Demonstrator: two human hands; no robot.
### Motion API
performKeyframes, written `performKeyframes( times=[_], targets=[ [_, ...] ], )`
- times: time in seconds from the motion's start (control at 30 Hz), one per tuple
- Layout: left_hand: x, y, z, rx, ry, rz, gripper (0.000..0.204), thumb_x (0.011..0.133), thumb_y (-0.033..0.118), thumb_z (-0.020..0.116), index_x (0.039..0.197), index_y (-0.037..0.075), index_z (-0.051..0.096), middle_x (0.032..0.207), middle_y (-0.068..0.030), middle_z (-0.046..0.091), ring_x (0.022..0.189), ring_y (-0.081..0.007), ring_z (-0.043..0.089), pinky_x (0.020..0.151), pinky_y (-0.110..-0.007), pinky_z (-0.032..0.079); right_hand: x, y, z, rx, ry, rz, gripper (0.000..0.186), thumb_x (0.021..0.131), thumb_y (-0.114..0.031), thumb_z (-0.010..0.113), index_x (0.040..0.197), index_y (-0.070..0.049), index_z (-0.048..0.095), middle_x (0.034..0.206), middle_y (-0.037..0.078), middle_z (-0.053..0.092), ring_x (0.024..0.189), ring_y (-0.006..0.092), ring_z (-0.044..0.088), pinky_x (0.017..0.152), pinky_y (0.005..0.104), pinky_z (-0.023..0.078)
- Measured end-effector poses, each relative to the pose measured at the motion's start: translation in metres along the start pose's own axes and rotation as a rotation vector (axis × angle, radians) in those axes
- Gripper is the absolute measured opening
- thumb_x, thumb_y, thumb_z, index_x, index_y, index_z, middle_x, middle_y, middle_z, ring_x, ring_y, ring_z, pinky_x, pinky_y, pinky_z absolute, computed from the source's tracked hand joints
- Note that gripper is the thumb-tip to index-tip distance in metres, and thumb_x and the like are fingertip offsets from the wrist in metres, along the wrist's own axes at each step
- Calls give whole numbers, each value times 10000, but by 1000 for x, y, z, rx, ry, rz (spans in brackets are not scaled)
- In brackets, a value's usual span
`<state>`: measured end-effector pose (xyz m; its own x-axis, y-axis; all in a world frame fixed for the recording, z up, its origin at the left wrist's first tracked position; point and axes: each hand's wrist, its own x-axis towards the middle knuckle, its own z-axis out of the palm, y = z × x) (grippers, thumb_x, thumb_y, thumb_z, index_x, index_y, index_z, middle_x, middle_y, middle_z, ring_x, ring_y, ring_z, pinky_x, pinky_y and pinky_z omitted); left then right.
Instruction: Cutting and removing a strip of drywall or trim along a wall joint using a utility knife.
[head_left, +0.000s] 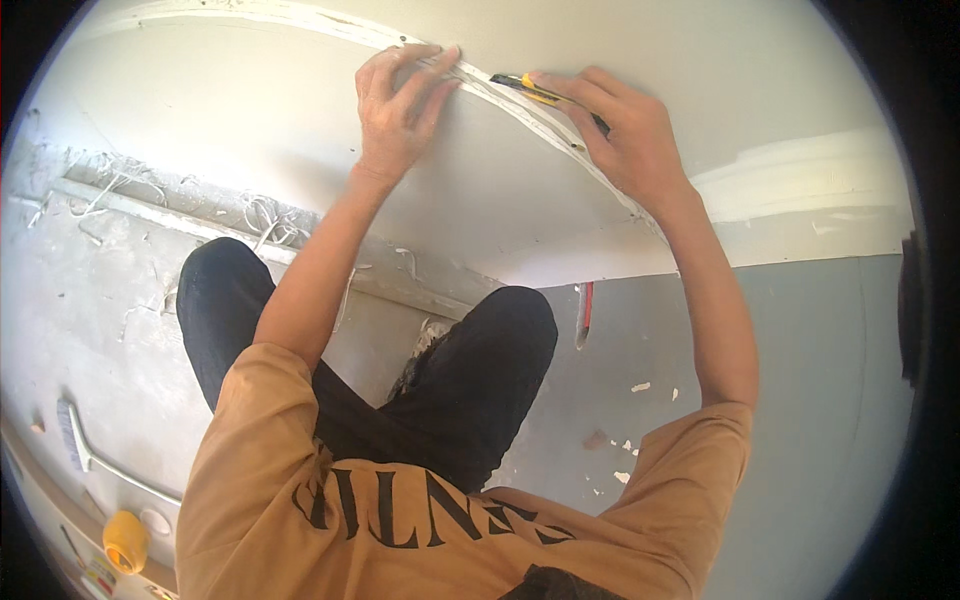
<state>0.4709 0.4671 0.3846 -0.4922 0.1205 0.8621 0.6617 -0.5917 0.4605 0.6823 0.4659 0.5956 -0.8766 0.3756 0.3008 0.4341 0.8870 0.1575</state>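
Observation:
A long white strip (520, 103) runs along a seam across the pale wall board (300, 110). My left hand (395, 105) is at this strip, with bent fingertips on one side and thumb on the other, pinching it against the board. To the right, my right hand (625, 125) is wrapped round a yellow and black utility knife (540, 90). The knife's black front end points left toward my left fingertips, just above the strip. Its blade is too small to make out.
Thin white scraps (270, 222) and a long pale bar (150, 208) lie at the wall's foot. On the left floor are a white-handled brush (72, 435) and a yellow container (125, 542). My bent knees (510, 330) are below the board; a red object (586, 305) is right of them.

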Motion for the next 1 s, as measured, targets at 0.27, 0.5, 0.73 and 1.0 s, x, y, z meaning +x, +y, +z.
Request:
performKeyframes(
  times=[0.27, 0.5, 0.73, 1.0],
  targets=[
    [10, -31, -29, 159, -217, 242, 349, 841, 10, 846, 1158, 156, 833, 1132, -7, 746, 1093, -256, 680, 1002, -407, 496, 29, -6, 6, -186, 32, -118, 334, 1015, -143, 712, 1320, -252, 793, 915, 41, 658, 743, 260, 683, 646, 391, 541],
    [17, -43, -53, 117, -215, 209, 397, 826, -34, 797, 1186, 134, 814, 1169, -56, 747, 1109, -276, 684, 985, -426, 514, 36, -5, 12, -242, -3, -214, 364, 965, -114, 725, 1296, -249, 791, 954, 20, 681, 770, 253, 705, 659, 393, 556],
    [14, -8, -29, -48, -342, 107, 721, 734, -146, 697, 1388, 149, 767, 1241, -51, 735, 1119, -291, 678, 997, -457, 580, 36, -15, 12, -363, -13, -206, 392, 950, -74, 708, 1293, -243, 791, 1009, 9, 714, 800, 254, 731, 683, 395, 577],
    [8, 4, -18, 10, -288, 52, 738, 713, -163, 706, 1332, 224, 814, 1252, -49, 716, 1130, -301, 660, 971, -426, 591, 38, -9, 5, -302, -87, -176, 360, 948, -56, 697, 1269, -185, 798, 1012, 28, 713, 781, 279, 734, 674, 408, 569]
  ],
)
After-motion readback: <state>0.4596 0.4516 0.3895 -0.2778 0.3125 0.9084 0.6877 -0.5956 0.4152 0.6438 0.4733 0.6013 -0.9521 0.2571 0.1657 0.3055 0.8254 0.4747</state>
